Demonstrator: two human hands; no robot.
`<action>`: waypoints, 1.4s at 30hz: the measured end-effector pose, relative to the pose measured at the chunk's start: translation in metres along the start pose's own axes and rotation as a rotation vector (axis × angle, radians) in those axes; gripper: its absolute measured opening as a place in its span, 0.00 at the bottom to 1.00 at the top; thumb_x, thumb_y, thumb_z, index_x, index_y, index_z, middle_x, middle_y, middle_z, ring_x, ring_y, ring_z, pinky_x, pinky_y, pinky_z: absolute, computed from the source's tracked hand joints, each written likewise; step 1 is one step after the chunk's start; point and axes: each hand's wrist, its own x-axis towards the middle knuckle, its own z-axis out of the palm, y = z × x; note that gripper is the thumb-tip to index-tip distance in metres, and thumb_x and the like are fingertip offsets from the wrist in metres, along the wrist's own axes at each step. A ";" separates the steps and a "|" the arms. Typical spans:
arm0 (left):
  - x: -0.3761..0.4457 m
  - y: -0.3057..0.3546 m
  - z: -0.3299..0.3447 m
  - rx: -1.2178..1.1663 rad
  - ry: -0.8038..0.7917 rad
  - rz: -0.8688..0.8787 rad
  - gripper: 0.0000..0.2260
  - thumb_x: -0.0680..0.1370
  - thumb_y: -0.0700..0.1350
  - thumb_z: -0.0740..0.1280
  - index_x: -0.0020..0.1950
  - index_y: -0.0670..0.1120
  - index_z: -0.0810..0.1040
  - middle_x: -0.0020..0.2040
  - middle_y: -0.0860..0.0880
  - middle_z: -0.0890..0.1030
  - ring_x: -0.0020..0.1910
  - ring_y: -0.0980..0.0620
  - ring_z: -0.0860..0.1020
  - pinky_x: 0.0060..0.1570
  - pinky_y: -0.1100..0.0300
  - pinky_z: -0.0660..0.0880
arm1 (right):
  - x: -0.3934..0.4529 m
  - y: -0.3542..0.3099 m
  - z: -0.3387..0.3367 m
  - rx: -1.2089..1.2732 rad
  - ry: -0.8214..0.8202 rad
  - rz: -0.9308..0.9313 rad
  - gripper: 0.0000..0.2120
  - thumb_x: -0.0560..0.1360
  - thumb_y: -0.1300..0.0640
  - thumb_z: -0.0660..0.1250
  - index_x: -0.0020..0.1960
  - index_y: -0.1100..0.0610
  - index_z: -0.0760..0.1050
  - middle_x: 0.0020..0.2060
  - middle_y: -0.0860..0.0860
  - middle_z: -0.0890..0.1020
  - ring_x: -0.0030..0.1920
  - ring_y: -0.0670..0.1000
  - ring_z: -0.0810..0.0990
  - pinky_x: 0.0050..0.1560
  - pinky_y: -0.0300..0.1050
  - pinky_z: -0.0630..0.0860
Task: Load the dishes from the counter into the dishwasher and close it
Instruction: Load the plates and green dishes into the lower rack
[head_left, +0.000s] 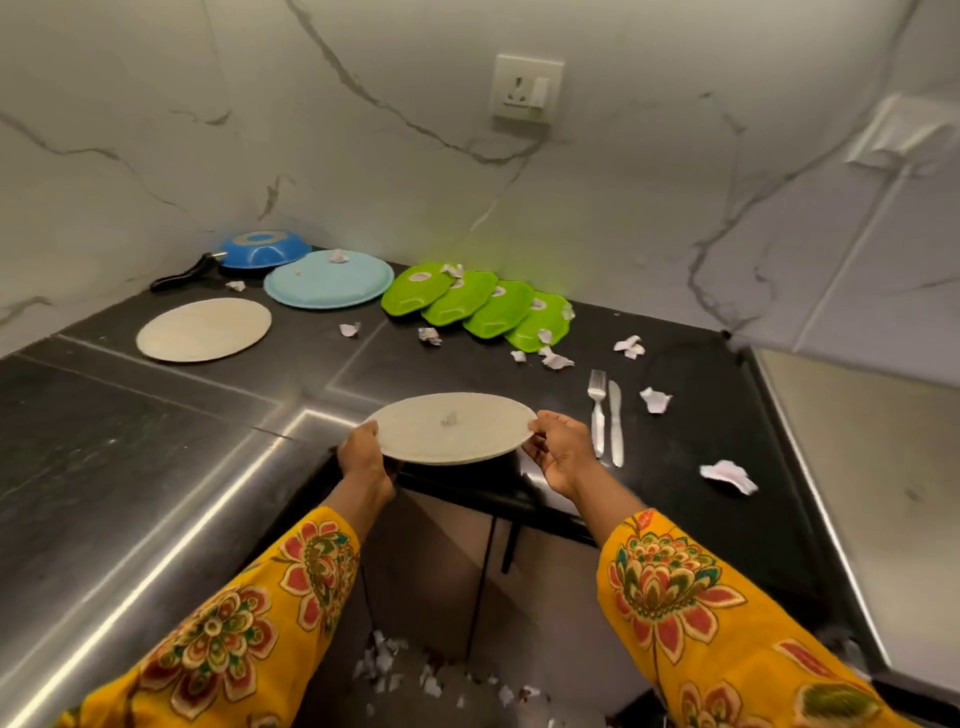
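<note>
I hold a round beige plate (452, 428) level over the front edge of the dark counter (363, 358), with one small paper scrap on it. My left hand (363, 462) grips its left rim and my right hand (558, 449) grips its right rim. Farther back lie a second beige plate (203, 329), a light blue plate (329, 279), an upturned blue bowl (262, 249) and several green dishes (480, 306) in an overlapping row. A fork (597, 410) and a knife (616, 421) lie side by side right of my right hand. No dishwasher shows.
Torn paper scraps (727, 475) lie scattered over the counter and on the floor (415, 675) below the plate. A black handle (182, 275) sticks out near the blue bowl. A wall socket (527, 88) sits on the marble backsplash. A steel surface (104, 467) runs along the left.
</note>
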 end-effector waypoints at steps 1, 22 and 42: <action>-0.004 -0.007 0.007 0.015 -0.021 -0.011 0.15 0.79 0.42 0.60 0.64 0.38 0.72 0.52 0.42 0.78 0.46 0.45 0.78 0.40 0.54 0.76 | -0.005 -0.003 -0.011 0.011 0.019 -0.008 0.10 0.75 0.71 0.60 0.41 0.57 0.71 0.38 0.55 0.76 0.38 0.50 0.76 0.35 0.40 0.75; -0.149 -0.185 0.119 0.170 -0.477 -0.219 0.19 0.76 0.49 0.61 0.65 0.43 0.76 0.59 0.40 0.80 0.58 0.37 0.77 0.57 0.40 0.74 | -0.101 -0.022 -0.281 0.188 0.415 -0.134 0.11 0.75 0.72 0.61 0.41 0.57 0.73 0.37 0.54 0.77 0.36 0.52 0.76 0.39 0.47 0.75; -0.305 -0.353 0.092 0.385 -0.779 -0.451 0.08 0.80 0.47 0.60 0.57 0.47 0.72 0.56 0.43 0.79 0.49 0.40 0.79 0.40 0.42 0.80 | -0.224 0.042 -0.503 0.248 0.765 -0.046 0.03 0.65 0.57 0.68 0.34 0.54 0.74 0.39 0.56 0.78 0.43 0.57 0.74 0.43 0.52 0.73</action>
